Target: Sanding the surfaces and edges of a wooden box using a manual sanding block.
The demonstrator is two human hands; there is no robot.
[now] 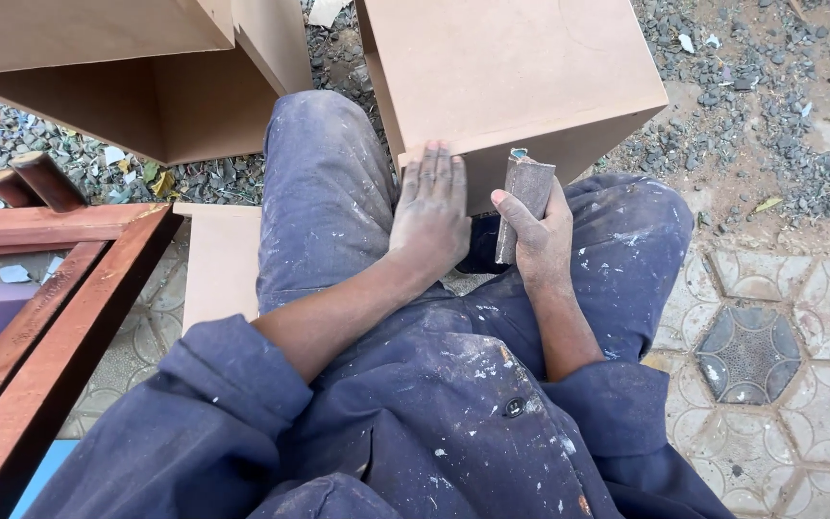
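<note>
Head view looks straight down on a seated person in dusty blue overalls, with a plain fibreboard box propped between the knees. The left hand lies flat, fingers stretched out and together, pressed against the box's near face just under its front edge; it grips nothing, only steadies. The right hand is just beside it, closed around a folded piece of sandpaper, thumb across the front. The sandpaper's long axis stands nearly upright, its top end touching the near face of the box right below the same edge, so the right hand is the nearer one to the working spot. That edge runs left to right, rising slightly towards the right corner. Open room lies to the right, over gravel and patterned paving; to the left stand a second open box and a reddish wooden frame.
</note>
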